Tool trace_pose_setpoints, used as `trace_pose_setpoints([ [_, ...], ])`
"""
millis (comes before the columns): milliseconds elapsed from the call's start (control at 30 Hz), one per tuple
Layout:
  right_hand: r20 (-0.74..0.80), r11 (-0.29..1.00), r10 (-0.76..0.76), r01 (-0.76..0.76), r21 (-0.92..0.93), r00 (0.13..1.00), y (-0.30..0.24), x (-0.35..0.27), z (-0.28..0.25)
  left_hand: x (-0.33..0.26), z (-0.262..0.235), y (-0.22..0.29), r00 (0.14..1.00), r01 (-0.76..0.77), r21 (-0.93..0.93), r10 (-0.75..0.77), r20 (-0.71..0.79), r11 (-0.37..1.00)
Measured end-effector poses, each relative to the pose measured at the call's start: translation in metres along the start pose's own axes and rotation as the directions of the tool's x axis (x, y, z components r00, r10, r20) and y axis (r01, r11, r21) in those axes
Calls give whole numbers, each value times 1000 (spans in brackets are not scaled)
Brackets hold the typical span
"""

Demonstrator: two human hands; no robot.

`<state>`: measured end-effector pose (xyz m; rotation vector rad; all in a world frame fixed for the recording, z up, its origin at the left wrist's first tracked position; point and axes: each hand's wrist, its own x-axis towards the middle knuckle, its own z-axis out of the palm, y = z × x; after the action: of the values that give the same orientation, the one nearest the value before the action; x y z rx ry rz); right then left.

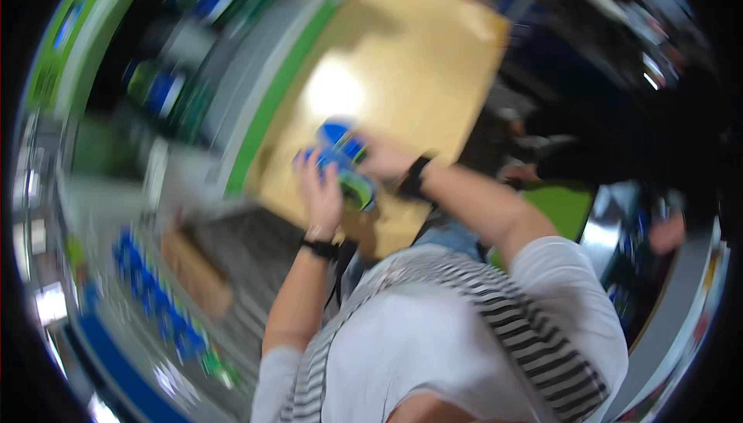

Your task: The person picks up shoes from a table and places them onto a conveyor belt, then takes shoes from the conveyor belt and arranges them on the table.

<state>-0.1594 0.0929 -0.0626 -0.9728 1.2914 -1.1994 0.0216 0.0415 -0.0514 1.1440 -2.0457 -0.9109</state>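
Note:
Above the pale wooden tabletop, I have two blue-and-green cylindrical containers close together, both blurred by motion. My left hand (319,197) is wrapped along the near side of the lower container (357,189), fingers over its blue part. My right hand (383,157) grips the upper container (339,133) from its right side, with a round blue end showing. The two containers seem to touch, though the blur hides exactly where. Black bands circle both of my wrists.
The wooden tabletop (418,59) stretches away beneath my hands. Left of it, a green-edged shelf (263,106) holds green bottles (166,94) with blue labels. A cardboard box (195,274) and a row of blue items (159,299) lie lower left. At right stands a person in dark clothes (627,140).

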Motion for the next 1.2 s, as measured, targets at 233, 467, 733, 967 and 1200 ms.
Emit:
trace_pose_setpoints([
  [233,-29,860,-125,94,-501,992,35,-100,1,2,18,31,915,-278,523,57,399,806],
  [467,-386,444,-19,-338,-830,922,99,-226,15,-2,18,32,824,-562,532,377,422,633],
  [733,-744,497,592,-867,37,308,219,-345,120,8,24,19,605,-767,257,529,595,588],
  [967,-737,388,667,-896,215,112,245,-411,244,8,24,19,623,-758,291,517,587,584],
  [1200,-717,505,683,-799,327,139,248,-426,299,5,26,15,613,-774,281,560,558,567],
])
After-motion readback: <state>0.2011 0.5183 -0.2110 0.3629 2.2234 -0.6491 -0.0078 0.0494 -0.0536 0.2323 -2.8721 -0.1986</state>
